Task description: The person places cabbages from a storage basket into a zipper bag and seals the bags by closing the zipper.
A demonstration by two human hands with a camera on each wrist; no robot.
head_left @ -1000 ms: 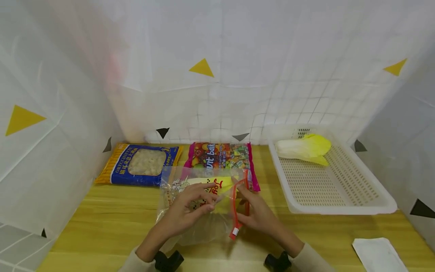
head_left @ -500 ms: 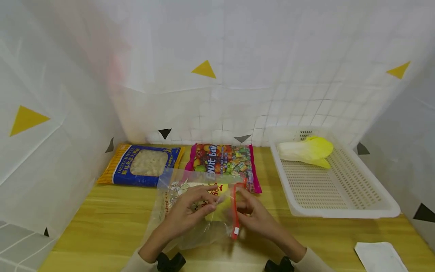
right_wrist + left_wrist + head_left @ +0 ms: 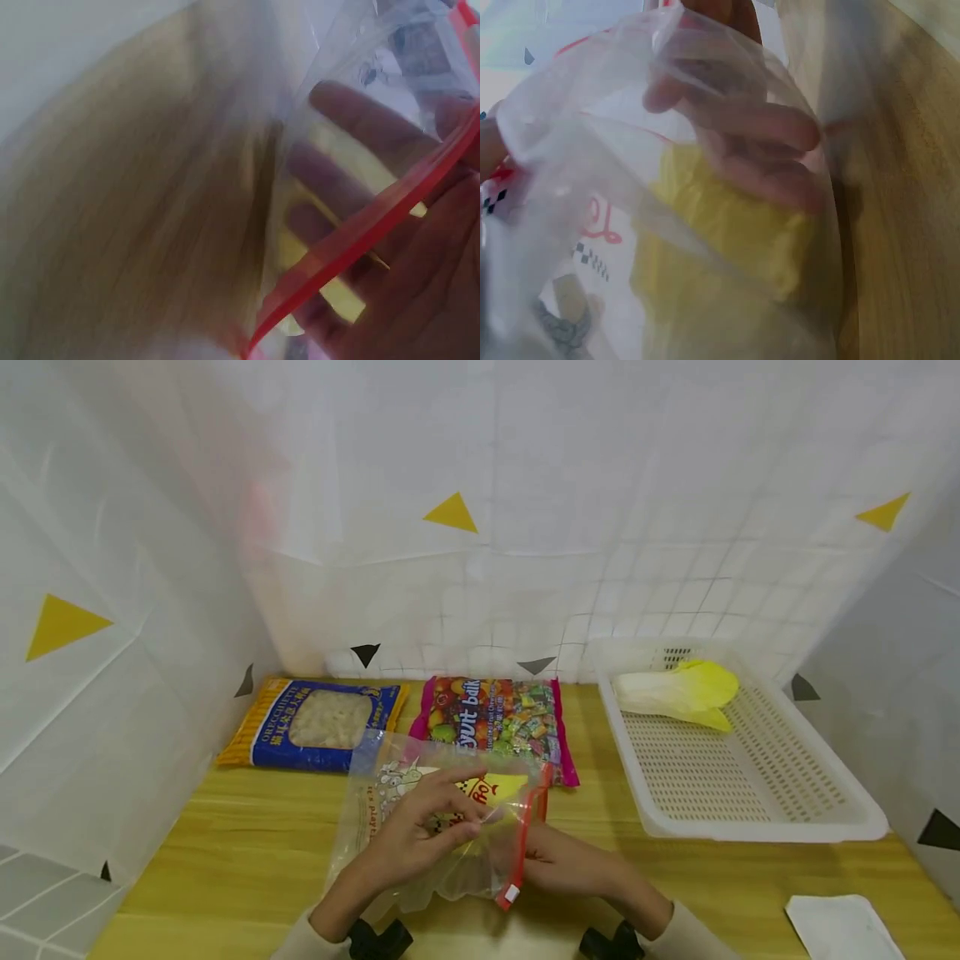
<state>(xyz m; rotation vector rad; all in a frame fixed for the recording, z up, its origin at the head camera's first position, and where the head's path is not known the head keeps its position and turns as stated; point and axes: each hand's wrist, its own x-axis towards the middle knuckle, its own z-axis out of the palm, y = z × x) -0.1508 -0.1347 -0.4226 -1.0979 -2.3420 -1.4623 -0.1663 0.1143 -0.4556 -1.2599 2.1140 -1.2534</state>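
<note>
You're pinching the bag's (image 3: pixel 459 882) film with your left hand (image 3: pixel 417 828), and your right hand's (image 3: pixel 566 860) spread fingers are sitting inside, just past the red zip (image 3: pixel 364 238).

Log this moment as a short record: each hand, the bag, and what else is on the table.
Left hand: pinches the plastic of the clear bag
Right hand: fingers inside the bag, past its red zip strip
Bag mouth: open
Behind bag: blue-and-orange pasta pack, pink-edged candy bag
Right side: white basket holding a leafy vegetable
Front right: flat white item, unidentified
</note>
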